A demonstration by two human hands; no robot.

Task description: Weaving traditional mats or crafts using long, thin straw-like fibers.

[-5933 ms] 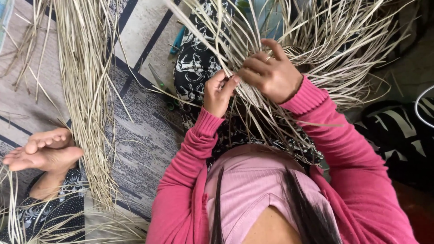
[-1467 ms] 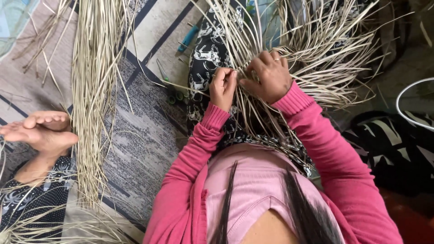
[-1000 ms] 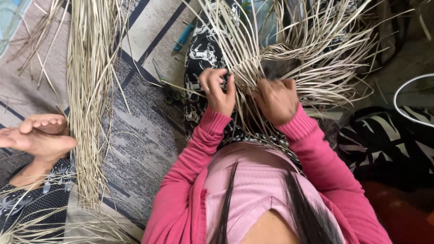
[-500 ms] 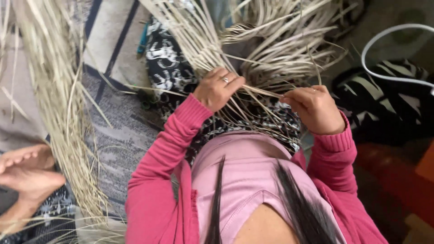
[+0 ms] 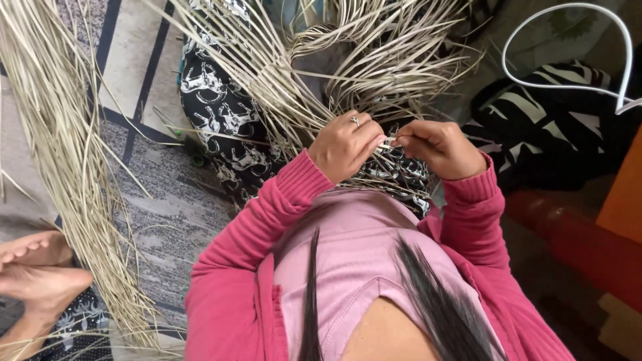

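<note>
a: pale straw strips (image 5: 321, 80), item one: half-woven fan on the lap, over the black-and-white patterned cloth (image 5: 221, 113).
b: hands?
a: left hand (image 5: 344, 144) and right hand (image 5: 435, 147) each closed, pinching one strip end between them, likely to keep it taut.
b: room?
a: loose straw bundle (image 5: 60, 154) along the mat's (image 5: 180, 214) left edge; another person's foot (image 5: 37, 281) at its lower left corner; white hoop (image 5: 568, 50) well apart.

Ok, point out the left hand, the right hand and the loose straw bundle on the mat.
left hand (image 5: 344, 144), head view, back of hand
right hand (image 5: 438, 147), head view, knuckles
loose straw bundle (image 5: 60, 154), head view, mid-length
</note>
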